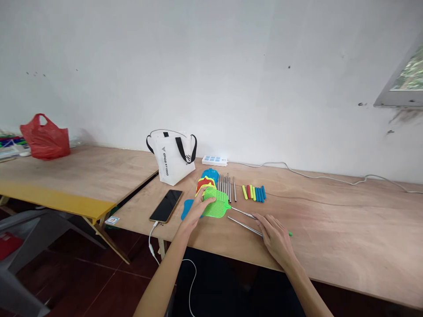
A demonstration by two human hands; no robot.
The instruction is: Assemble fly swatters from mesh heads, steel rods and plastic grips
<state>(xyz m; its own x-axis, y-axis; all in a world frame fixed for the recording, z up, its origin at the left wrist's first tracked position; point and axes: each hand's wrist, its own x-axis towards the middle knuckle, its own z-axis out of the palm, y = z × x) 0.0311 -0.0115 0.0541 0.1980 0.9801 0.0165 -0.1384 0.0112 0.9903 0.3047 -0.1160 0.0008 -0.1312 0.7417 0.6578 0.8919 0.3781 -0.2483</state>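
A green fly swatter (218, 209) with a perforated head lies across both hands. My left hand (198, 207) grips the edge of its head, thumb on top. My right hand (273, 237) is closed around its metal shaft, and a green handle end shows beyond the fingers. A second metal rod (243, 225) lies on the table, its near end hidden under my right hand. By my left hand rests a blue swatter head (187, 208), partly covered. Behind are yellow and red swatter heads (205, 181), a blue one (212, 173), several metal rods (228, 188) and coloured handle sleeves (259, 193).
A black phone (167, 205) on a charging cable lies left on the wooden table (346, 233). Behind it stand a white bag (173, 160) with black handles and a white power strip (214, 160). A red plastic bag (48, 140) sits on the neighbouring table.
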